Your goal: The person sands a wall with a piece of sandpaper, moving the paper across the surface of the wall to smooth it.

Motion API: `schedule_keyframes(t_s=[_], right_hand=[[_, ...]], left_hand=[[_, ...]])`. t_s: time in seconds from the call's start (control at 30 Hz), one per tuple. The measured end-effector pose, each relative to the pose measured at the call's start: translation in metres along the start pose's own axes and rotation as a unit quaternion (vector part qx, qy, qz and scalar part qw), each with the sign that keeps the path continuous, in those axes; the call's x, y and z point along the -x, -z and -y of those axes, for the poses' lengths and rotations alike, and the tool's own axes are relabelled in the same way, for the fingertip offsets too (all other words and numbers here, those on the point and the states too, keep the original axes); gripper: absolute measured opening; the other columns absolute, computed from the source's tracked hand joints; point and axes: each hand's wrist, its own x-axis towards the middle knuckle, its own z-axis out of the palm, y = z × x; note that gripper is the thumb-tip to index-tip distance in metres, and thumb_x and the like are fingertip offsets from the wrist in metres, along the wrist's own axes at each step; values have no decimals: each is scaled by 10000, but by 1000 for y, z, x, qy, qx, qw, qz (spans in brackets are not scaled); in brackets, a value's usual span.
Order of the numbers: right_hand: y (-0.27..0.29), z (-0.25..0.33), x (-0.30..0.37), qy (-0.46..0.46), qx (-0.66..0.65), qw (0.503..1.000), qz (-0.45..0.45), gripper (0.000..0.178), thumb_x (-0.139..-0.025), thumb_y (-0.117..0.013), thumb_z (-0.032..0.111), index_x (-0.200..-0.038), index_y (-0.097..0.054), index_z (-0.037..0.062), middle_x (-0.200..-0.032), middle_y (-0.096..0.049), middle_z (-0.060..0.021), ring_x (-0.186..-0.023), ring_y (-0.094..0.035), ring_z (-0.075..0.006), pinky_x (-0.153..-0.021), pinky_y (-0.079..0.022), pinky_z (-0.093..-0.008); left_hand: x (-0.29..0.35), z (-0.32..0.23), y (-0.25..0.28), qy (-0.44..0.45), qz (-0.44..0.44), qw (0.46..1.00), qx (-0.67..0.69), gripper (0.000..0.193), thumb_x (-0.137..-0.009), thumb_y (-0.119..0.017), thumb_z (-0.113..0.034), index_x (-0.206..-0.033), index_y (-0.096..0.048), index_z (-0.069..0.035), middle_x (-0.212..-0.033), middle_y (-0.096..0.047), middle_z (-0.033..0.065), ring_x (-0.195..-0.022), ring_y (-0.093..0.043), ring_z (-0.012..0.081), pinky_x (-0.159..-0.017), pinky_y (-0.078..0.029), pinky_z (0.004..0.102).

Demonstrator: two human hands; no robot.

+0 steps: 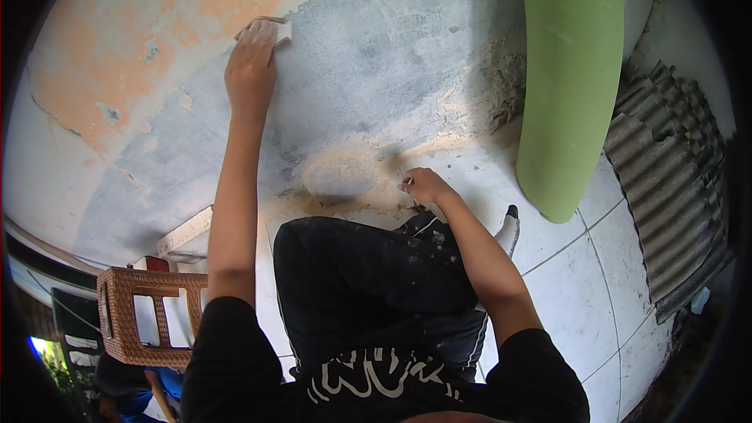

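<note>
My left hand [252, 51] is pressed to the wall at the upper left, its fingers closed round a piece of sandpaper [272, 19] with a pale block edge [283, 32] showing beside it. Pale dust coats the fingers. Under it the wall [360, 55] is scraped to grey, with peeling orange paint [86, 94] farther left. My right hand [424, 186] hangs low by my knee, near the wall's base. Its fingers are curled together, and a small pale spot shows at their tips; I cannot tell what it is.
A long green curved panel [568, 94] stands at the right, near corrugated grey sheets [666, 180]. A brown woven-pattern plastic stool [125, 317] is at the lower left, with another person [125, 380] behind it. White tiles [572, 282] cover the floor.
</note>
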Motion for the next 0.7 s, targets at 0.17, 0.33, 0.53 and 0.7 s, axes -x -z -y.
schedule_keyframes(t_s=[0.17,0.33,0.53,0.7], right_hand=[[-2,-7,-1,7,42,999,18,356,-897,-707,352,-1020,-721,17,-891,-740,-173,-897,-714,-316,-829,-544,-400],[-6,-9,-6,-27,28,998,55,406,-902,-707,383,-1083,-714,20,-917,-745,-172,-899,-716,-305,-826,-543,-391],[-6,-10,-3,-49,35,995,83,438,-919,-701,401,-1132,-701,18,-924,-746,-173,-847,-730,-261,-785,-550,-375],[-3,-27,-3,-41,50,995,77,470,-927,-696,399,-1167,-678,-5,-966,-740,-188,-809,-736,-242,-778,-553,-366]], left_hand=[[50,0,-31,-20,48,999,-9,383,-847,-605,59,-1205,-689,-51,-1239,-691,103,-1227,-627,251,-1051,-507,417],[135,-28,-40,9,100,993,55,401,-870,-589,38,-1251,-667,-57,-1289,-667,105,-1253,-608,245,-1064,-499,422],[178,-58,-24,40,209,973,93,375,-906,-561,-18,-1268,-653,-58,-1342,-634,95,-1323,-546,244,-1113,-455,441],[164,-60,-12,44,197,972,119,393,-915,-540,-1,-1289,-641,-61,-1368,-613,114,-1311,-557,255,-1120,-457,439]])
